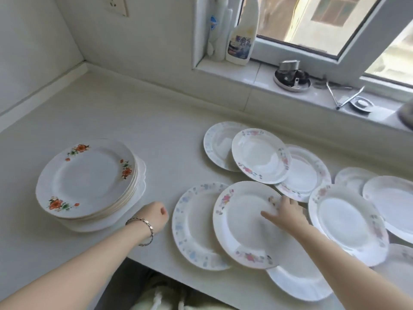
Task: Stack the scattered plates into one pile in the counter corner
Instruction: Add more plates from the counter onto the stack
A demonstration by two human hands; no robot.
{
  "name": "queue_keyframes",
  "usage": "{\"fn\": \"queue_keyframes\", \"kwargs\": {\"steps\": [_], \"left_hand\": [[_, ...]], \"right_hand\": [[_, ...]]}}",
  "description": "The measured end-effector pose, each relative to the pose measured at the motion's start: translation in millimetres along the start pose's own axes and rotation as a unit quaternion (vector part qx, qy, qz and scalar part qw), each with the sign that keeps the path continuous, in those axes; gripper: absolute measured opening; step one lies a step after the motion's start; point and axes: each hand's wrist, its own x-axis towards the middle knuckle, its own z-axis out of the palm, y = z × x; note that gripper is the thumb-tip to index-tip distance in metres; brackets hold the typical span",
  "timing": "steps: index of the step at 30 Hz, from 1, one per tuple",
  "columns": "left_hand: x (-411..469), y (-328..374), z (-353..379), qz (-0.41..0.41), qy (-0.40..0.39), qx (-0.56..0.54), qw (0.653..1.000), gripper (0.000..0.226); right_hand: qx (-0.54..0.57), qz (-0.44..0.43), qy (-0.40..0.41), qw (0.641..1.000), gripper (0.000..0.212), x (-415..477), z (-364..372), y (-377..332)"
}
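A pile of plates (pixel 89 180) stands on the left of the white counter (pixel 138 121), its top plate rimmed with orange flowers. Several loose plates lie overlapping on the right. The nearest is a pink-flowered plate (pixel 241 222) resting partly on a blue-patterned plate (pixel 192 227). My right hand (pixel 286 213) lies on the pink-flowered plate's right side, fingers spread over its rim and inner face. Between the pile and the loose plates, my left hand (pixel 156 215) hovers over the counter with fingers curled in and nothing held; a bracelet is on its wrist.
More plates sit behind and to the right, including a pink-rimmed plate (pixel 261 155) and a large one (pixel 348 224). On the window sill stand a spray bottle (pixel 243 32), a metal dish (pixel 291 80) and tongs (pixel 342 97). The counter's front edge runs below my arms.
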Motion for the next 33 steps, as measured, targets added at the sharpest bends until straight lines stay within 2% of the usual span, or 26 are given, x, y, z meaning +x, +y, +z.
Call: {"fn": "queue_keyframes", "kwargs": {"steps": [3,6,12,18,22,29,33], "left_hand": [[0,3,3,-0.002,0.009,0.01,1.0,0.023],[1,1,4,-0.009,0.015,0.008,1.0,0.019],[3,0,-1,-0.027,0.023,-0.056,0.998,0.024],[3,-19,-9,-0.052,0.041,-0.123,0.99,0.029],[-6,-49,-15,-0.09,0.049,-0.16,0.982,0.026],[-25,-118,-42,-0.144,0.085,-0.156,0.973,0.031],[-31,-155,-55,-0.171,0.093,-0.144,0.97,0.032]], "right_hand": [[0.067,0.003,-0.01,0.998,0.073,9,1,9],[0.169,0.015,-0.01,0.986,0.044,13,-4,12],[0.158,-0.034,-0.019,0.987,0.036,12,-16,17],[0.313,-0.029,-0.019,0.949,0.025,-7,-27,0],[0.42,-0.047,-0.045,0.905,0.021,-28,-35,-46],[0.506,-0.102,-0.099,0.851,0.024,-66,-6,-181],[0.497,-0.089,-0.084,0.859,0.019,-81,37,-247]]}}
